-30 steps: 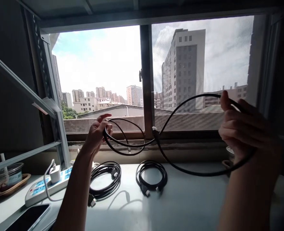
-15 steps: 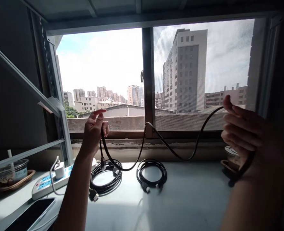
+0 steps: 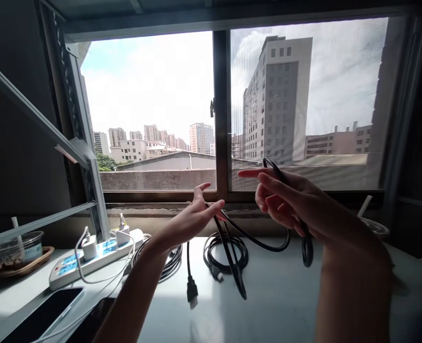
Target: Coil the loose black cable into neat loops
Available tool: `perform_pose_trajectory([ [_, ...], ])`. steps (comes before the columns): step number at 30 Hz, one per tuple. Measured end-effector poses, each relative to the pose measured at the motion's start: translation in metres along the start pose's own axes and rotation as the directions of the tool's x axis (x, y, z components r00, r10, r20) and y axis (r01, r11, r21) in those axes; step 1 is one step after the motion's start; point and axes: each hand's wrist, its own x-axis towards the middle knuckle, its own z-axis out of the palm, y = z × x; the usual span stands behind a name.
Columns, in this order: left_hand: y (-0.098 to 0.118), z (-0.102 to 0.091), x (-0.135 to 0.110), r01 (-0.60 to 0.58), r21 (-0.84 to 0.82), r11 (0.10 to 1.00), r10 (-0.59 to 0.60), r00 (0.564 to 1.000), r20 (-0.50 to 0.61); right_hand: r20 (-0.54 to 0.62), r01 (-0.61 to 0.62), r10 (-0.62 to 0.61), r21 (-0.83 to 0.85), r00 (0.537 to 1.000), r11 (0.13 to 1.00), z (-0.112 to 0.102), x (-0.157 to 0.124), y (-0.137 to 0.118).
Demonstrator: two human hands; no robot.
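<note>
Both my hands hold one black cable [image 3: 264, 244] in the air above a pale desk [image 3: 275, 300]. My left hand [image 3: 196, 216] pinches the cable near the window frame, thumb and fingers closed on it; a plug end [image 3: 191, 289] and a loop hang below it. My right hand [image 3: 289, 200] is raised to the right, its fingers partly stretched, with the cable looped over and around them. Two coiled black cables lie on the desk beneath: one [image 3: 227, 252] in the middle, another [image 3: 169, 259] partly behind my left forearm.
A white power strip [image 3: 96, 255] with chargers plugged in lies at the left, a dark phone [image 3: 41, 319] in front of it. A plastic cup on a tray [image 3: 15, 252] stands far left, another cup [image 3: 375, 226] at the right. A metal shelf frame [image 3: 85, 157] rises left.
My hands have come together from wide apart toward the middle. The long slack span of cable has gathered into short loops, and a plug end now dangles below my left hand.
</note>
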Motion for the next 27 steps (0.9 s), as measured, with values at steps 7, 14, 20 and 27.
perform_pose_trajectory([
  [7,0.009,0.006,0.000,-0.097,-0.172,0.980,0.090,0.995,-0.047,-0.053,-0.016,-0.001,-0.310,0.999,0.951,0.017,0.002,0.002],
  [14,0.009,0.010,-0.002,0.064,-0.323,0.944,-0.061,0.998,0.019,0.141,0.121,-0.072,-0.374,0.987,0.919,0.037,0.009,0.000],
  [20,0.014,0.018,-0.008,0.051,-0.327,0.944,-0.047,0.999,0.021,0.156,0.190,-0.140,-0.378,0.978,0.906,0.051,0.015,0.009],
  [27,0.009,0.009,-0.005,-0.044,-0.150,0.988,0.045,0.999,0.002,-0.039,0.063,-0.109,-0.613,0.993,0.788,0.047,0.012,0.005],
])
